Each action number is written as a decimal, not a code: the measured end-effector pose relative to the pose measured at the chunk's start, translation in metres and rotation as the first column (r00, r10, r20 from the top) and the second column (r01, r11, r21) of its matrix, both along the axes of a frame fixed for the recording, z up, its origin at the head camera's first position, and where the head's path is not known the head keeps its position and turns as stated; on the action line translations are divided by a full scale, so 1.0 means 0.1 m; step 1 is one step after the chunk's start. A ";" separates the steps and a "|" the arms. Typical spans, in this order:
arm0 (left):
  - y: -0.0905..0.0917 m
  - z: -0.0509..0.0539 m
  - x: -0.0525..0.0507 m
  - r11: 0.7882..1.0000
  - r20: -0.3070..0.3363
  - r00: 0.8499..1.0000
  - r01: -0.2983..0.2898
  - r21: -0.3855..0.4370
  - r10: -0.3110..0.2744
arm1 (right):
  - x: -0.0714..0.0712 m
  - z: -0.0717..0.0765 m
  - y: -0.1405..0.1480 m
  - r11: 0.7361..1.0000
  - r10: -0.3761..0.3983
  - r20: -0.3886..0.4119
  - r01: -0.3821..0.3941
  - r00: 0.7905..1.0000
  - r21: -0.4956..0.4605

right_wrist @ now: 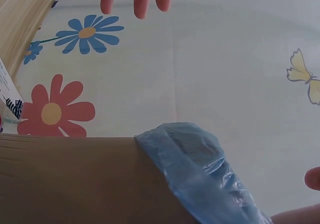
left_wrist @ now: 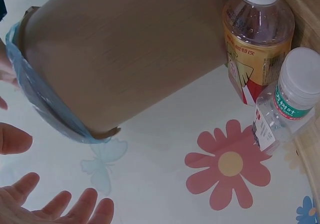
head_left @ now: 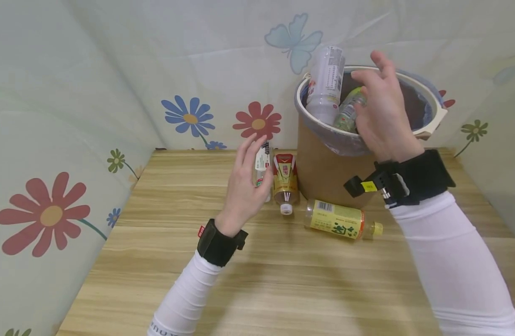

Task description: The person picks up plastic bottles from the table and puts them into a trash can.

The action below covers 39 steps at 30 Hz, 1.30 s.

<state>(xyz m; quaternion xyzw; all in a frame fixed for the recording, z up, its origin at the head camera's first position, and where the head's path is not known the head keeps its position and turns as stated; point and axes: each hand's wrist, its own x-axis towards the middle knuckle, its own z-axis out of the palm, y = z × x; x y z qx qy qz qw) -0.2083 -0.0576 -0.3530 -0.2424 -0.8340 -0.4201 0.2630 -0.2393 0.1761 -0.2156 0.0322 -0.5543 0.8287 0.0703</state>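
Observation:
My right hand is over the rim of a brown bin, fingers spread, gripping nothing. Inside the bin, a whitish bottle leans on the left rim and sticks up above it. A green-labelled bottle lies partly behind the right hand; whether they touch I cannot tell. My left hand hovers with extended fingers in front of a clear bottle with a white cap, holding nothing. Beside that bottle, a red-and-gold-labelled bottle is on the table.
A yellow-labelled bottle lies on its side on the wooden table in front of the bin. Blue plastic liner folds over the bin's rim. Flower-printed sheeting rises behind and beside the table.

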 end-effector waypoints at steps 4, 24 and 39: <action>0.00 -0.02 -0.01 1.000 0.013 1.000 0.001 0.008 -0.001 | 0.01 -0.01 -0.02 0.995 0.071 -0.029 -0.069 0.997 0.065; 0.02 -0.10 -0.01 1.000 0.058 0.998 0.021 -0.014 -0.020 | -0.08 -0.01 -0.03 0.081 0.241 -0.020 0.000 0.970 0.997; -0.03 -0.22 -0.14 1.000 0.120 0.993 -0.013 -0.010 0.014 | 0.12 -0.11 0.00 0.405 0.103 -0.215 0.156 0.971 0.901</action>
